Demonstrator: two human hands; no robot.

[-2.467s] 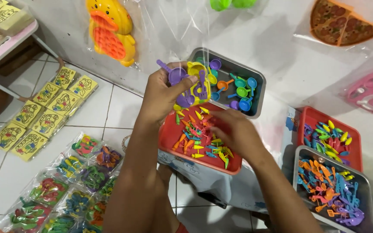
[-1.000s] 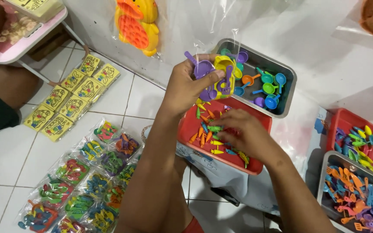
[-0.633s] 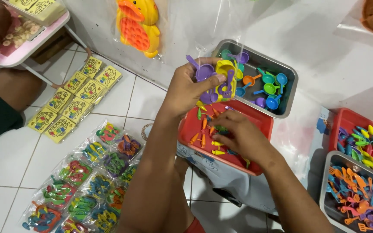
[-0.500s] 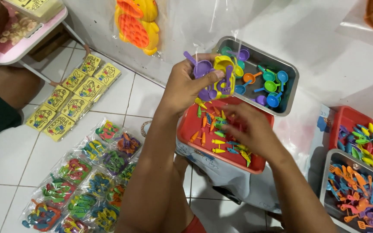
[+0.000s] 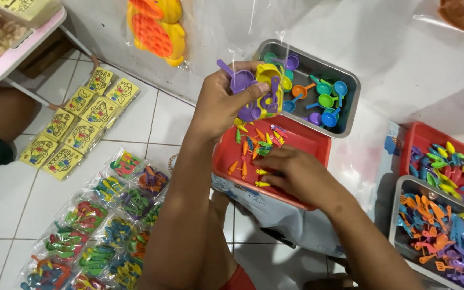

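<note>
Holding a half-built bundle of purple and yellow plastic toy utensils clamped in the left hand, while right hand fingers pinch together among small pieces in the red tray below; finished clear packets pile on the floor.

a single head-worn camera looks steeply down from close above the person's arms, onto the red tray and white tiled floor.

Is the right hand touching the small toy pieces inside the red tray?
Touching. The head view shows the right hand lying palm-down in the red tray, its fingertips resting on the small toy pieces with no gap.
</note>
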